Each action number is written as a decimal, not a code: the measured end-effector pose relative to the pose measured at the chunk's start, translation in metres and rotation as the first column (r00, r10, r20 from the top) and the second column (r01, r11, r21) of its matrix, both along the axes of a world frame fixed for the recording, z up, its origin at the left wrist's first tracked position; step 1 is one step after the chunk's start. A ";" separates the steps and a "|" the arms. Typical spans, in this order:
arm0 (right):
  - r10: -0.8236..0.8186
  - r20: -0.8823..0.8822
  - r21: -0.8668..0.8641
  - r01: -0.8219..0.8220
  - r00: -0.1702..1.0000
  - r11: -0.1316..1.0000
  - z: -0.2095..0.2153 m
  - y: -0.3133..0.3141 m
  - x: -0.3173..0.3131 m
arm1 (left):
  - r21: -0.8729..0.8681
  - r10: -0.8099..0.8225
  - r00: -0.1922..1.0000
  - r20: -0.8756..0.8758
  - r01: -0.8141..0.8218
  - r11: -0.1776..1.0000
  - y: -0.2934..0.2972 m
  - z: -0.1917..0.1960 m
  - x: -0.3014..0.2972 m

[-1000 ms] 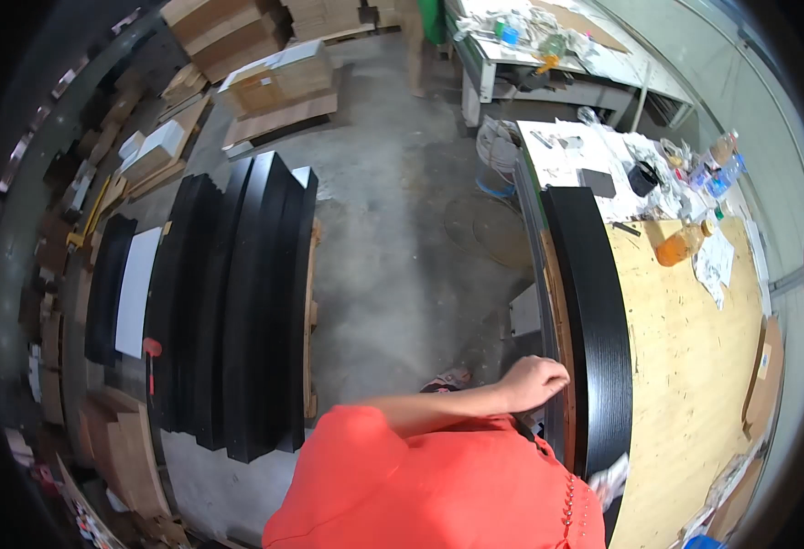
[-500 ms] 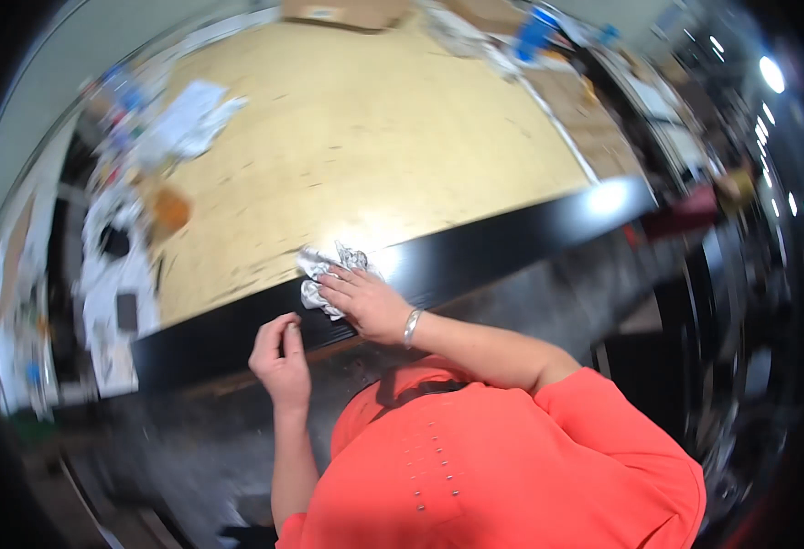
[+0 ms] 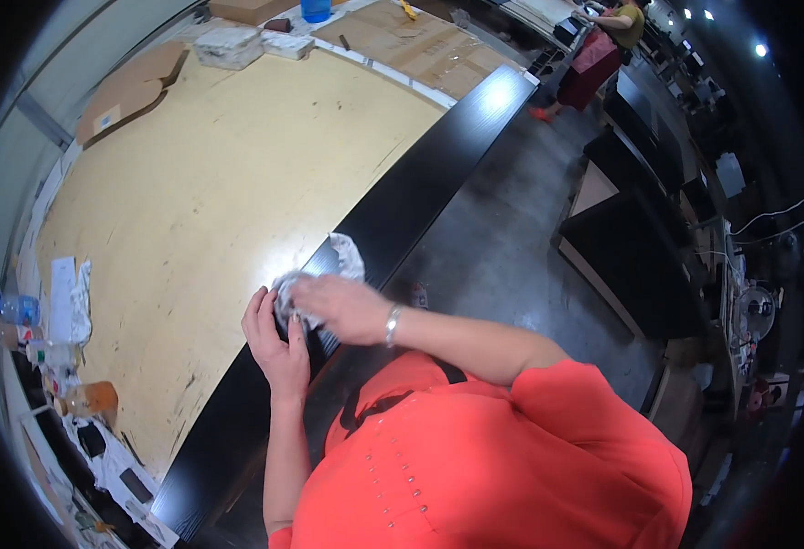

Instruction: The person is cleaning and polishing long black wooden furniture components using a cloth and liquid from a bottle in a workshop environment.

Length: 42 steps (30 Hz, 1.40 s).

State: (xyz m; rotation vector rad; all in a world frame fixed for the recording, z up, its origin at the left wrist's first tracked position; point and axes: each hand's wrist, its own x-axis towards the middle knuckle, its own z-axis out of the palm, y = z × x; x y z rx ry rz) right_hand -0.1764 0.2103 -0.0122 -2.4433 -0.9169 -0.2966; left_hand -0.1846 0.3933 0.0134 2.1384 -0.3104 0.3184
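A long black board with a wood-grain surface lies along the near edge of the pale table. Pressed onto it is a crumpled white cloth with dark marks. My right hand, wearing a silver bracelet and a little blurred, is closed over the cloth, with one end sticking out beyond the fingers. Close against the cloth's left side is my left hand, its fingers stretched upward and the thumb apart; whether it touches the cloth is hard to tell.
Bottles and papers line the table's left edge. Cardboard, wrapped white blocks and a blue container lie at the far side. Black panels stand on the floor at right. Another person is at far right.
The view has swung to the right, so the board now slants more steeply. My left hand has come up beside the cloth and its fingers have straightened. My right hand stays on the cloth.
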 end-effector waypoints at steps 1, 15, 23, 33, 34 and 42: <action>-0.104 0.001 -0.022 0.104 0.995 0.994 -0.003 -0.037 0.018 | 0.115 -0.006 1.000 0.003 0.005 0.993 -0.011 -0.008 0.008; -0.316 -0.023 -0.073 0.313 0.949 0.947 0.012 -0.333 0.170 | 0.613 0.188 0.974 -0.123 -0.074 0.786 -0.036 -0.020 0.010; -0.350 -0.123 -0.125 0.335 0.929 0.934 -0.010 -0.403 0.181 | 0.668 0.220 0.964 -0.152 -0.063 0.741 -0.030 -0.027 0.011; -0.476 -0.066 -0.118 0.467 0.877 0.877 0.027 -0.490 0.236 | 0.682 0.235 0.957 -0.170 -0.058 0.729 -0.026 -0.031 0.009; -0.375 -0.175 -0.132 0.356 0.910 0.925 0.028 -0.461 0.214 | 0.687 0.234 0.958 -0.164 -0.059 0.725 -0.025 -0.029 0.010; -0.908 -0.071 -0.299 0.860 0.413 0.414 0.019 -0.666 0.258 | 0.707 0.208 0.957 -0.201 -0.005 0.708 -0.022 -0.034 0.014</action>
